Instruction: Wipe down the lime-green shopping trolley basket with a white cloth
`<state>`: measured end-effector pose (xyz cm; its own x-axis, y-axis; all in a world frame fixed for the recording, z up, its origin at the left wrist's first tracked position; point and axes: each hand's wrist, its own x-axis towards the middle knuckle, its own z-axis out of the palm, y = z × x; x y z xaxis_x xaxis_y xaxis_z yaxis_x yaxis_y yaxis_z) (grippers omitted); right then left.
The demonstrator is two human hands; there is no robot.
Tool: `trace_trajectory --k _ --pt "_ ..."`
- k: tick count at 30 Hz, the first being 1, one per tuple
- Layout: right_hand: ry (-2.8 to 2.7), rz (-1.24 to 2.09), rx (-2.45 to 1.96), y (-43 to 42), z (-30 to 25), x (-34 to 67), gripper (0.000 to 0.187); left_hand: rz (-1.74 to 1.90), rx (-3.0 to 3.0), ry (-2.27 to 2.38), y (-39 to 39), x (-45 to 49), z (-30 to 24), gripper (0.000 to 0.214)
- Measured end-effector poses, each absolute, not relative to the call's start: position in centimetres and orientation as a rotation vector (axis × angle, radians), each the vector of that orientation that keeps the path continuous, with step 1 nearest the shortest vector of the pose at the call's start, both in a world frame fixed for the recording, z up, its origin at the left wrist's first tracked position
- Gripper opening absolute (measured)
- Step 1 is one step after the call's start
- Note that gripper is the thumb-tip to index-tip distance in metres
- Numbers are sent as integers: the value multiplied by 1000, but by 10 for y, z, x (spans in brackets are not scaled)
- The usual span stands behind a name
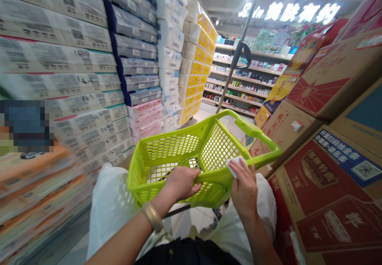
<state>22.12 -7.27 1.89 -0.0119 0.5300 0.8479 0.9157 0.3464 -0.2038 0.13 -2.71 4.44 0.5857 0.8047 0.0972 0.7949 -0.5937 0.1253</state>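
A lime-green plastic shopping basket with lattice sides stands tilted in front of my legs, and I see nothing inside it. My left hand, a gold bracelet at its wrist, is closed around the basket's near rim. In my right hand is a small white wipe, pinched under the fingers and pressed on the rim near the corner. The basket's green handle sticks out just right of that hand. My right thumb is partly hidden.
Stacked tissue packs rise on the left, and cartons crowd close on the right. A grey pole with a black loop stands behind the basket. Product shelves line the back. A blurred-out patch sits at far left.
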Motion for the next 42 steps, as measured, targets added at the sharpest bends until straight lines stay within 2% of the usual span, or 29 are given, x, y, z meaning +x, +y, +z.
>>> trace_trajectory --k 4,11,17,25,31,38,42 --pt "-1853 -416 -1238 -76 11 205 49 214 2736 1379 -28 0 45 29" --pt "-1508 -601 -1363 -71 28 240 40 199 2734 1392 -28 2 46 28" --pt "-1875 -391 -1255 -78 13 206 48 205 2739 1382 -27 1 44 30" --pt "-1546 -582 -1363 -73 27 234 40 200 2733 1396 -28 3 45 29" --pt "-1894 -372 -1239 -77 14 204 47 212 2739 1387 -29 2 46 29" --pt "-1486 -581 -1368 -72 34 242 39 207 2750 1378 -27 3 45 29" --pt "-1726 -451 -1322 -75 22 215 43 217 2741 1380 -27 3 44 30"
